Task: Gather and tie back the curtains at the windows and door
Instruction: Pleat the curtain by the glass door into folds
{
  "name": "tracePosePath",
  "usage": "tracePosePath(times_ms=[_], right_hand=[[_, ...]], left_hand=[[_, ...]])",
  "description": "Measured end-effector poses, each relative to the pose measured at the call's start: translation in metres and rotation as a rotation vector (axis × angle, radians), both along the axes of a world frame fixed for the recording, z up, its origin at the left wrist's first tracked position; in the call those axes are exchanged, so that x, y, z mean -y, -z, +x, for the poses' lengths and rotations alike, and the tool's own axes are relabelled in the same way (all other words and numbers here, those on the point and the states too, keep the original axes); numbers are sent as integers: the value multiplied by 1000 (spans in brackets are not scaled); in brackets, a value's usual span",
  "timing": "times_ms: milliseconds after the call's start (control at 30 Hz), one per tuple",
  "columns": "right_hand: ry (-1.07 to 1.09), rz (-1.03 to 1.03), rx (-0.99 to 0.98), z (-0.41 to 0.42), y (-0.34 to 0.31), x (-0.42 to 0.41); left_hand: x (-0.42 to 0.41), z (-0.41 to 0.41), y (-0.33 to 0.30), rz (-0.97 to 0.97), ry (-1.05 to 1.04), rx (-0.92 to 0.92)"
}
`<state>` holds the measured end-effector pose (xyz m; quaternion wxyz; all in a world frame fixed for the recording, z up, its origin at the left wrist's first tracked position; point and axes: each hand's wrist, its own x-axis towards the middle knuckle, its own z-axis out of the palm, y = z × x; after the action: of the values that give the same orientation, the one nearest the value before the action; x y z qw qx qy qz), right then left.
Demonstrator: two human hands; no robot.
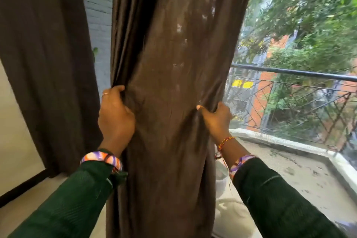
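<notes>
Curtain (170,83) of dark brown cloth hangs down the middle of the view, drawn into a thick column of folds in front of an opening onto a balcony. A second brown curtain (44,54) hangs apart at the left, a strip of pale brick wall (98,15) showing between the two. Behind the glass at right, green trees (309,15) rise over a black metal railing (289,72) with a lattice panel, and a rough concrete balcony floor (289,170) lies below. Both arms, in dark green sleeves (67,205), reach up from the bottom edge, each wrist wearing a purple and orange band (100,157). The left hand (116,116) grips the curtain's left edge, fingers curled into the folds, a thin ring on one finger. The right hand (216,118) holds the right edge, thumb pressed to the front and fingers wrapped behind the cloth; a red and yellow thread (225,141) circles its wrist.
</notes>
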<state>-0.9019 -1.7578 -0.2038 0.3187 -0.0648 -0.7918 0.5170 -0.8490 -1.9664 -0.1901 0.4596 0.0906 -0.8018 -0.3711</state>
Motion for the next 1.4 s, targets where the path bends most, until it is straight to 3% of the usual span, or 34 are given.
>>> tracePosePath(times_ms=[167,367,467,533,600,700,833,900,1067,1267,1333,1400], right_hand=[[99,139,-210,26,16,17],[-69,392,-336,73,41,32],[-233,416,-277,95,40,45],[-220,452,-309,96,48,47],[-206,415,-215,95,58,48],[-261,390,-145,101,68,57],[-320,607,-320,102,81,65],[-280,526,-310,99,85,63],[-117,-37,-252,72,60,42],[-61,-322,-129,39,7,3],[-139,-323,-139,44,-4,-6],[-95,-150,-216,55,-4,-6]], left_hand=[[-15,3,8,-140,70,-35],[-71,7,25,-309,355,-124],[-94,16,22,-164,524,-187],[-98,22,18,-6,652,-198],[-96,25,16,81,722,-179],[-90,27,13,76,661,-152],[-66,13,14,171,529,-149],[-48,7,15,207,503,-157],[-15,4,6,201,455,-160],[-6,8,7,59,423,-215],[-7,8,7,-10,387,-224],[-8,8,6,-125,310,-252]])
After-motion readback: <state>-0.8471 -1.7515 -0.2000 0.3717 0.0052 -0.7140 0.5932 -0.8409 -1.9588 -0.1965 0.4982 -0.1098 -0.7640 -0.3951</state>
